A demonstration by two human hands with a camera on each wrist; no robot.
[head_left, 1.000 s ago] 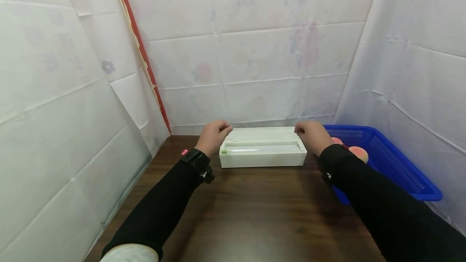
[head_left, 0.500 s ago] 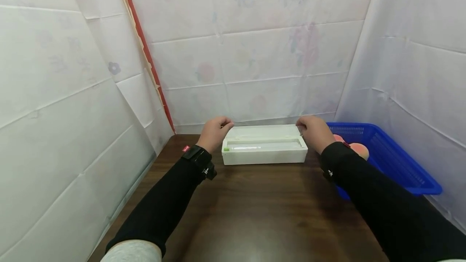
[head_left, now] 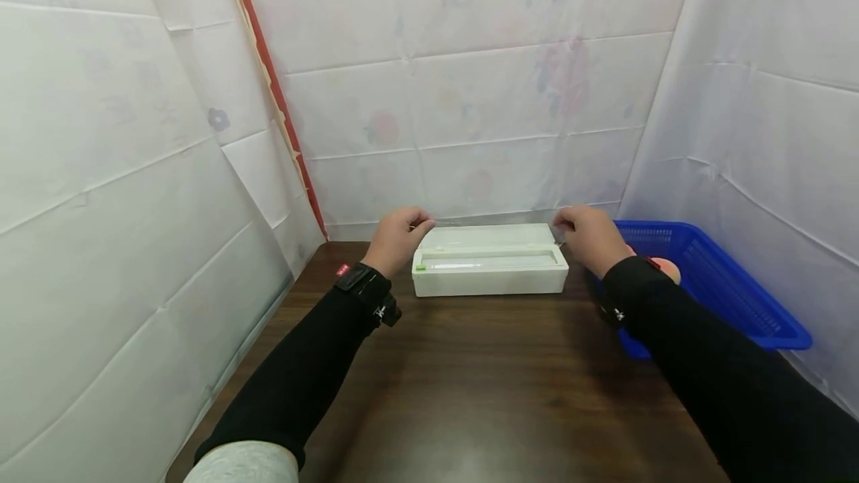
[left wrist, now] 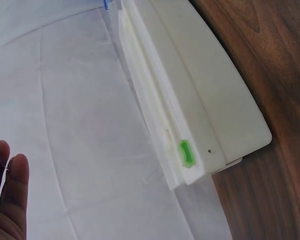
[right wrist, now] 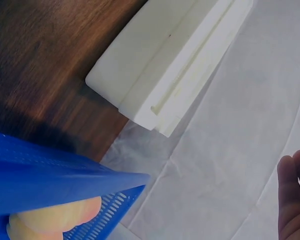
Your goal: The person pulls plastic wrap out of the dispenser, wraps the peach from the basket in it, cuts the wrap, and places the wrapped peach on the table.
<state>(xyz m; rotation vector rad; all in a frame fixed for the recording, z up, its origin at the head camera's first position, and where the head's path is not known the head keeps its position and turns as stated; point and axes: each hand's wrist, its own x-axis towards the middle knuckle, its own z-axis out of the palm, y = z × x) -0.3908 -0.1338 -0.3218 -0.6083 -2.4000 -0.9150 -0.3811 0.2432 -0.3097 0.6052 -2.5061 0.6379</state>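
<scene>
A white cling film dispenser lies lengthwise near the back of the table, its lid raised behind a long slot. A small green slide cutter sits at the slot's left end. Past the dispenser's left back corner, my left hand pinches a thin clear wisp of cling film between thumb and fingers. My right hand pinches likewise beyond the right back corner, with a faint glint at its fingertips. The film between the hands is so clear that it hardly shows.
A blue plastic basket stands at the right, partly under my right forearm, with peaches in it. White printed sheeting walls the table at the back and both sides. Dark wood tabletop lies in front of the dispenser.
My right hand has shifted slightly right, uncovering the lid's right corner. My left hand keeps its place beside the dispenser. The whole head view has tilted a little.
</scene>
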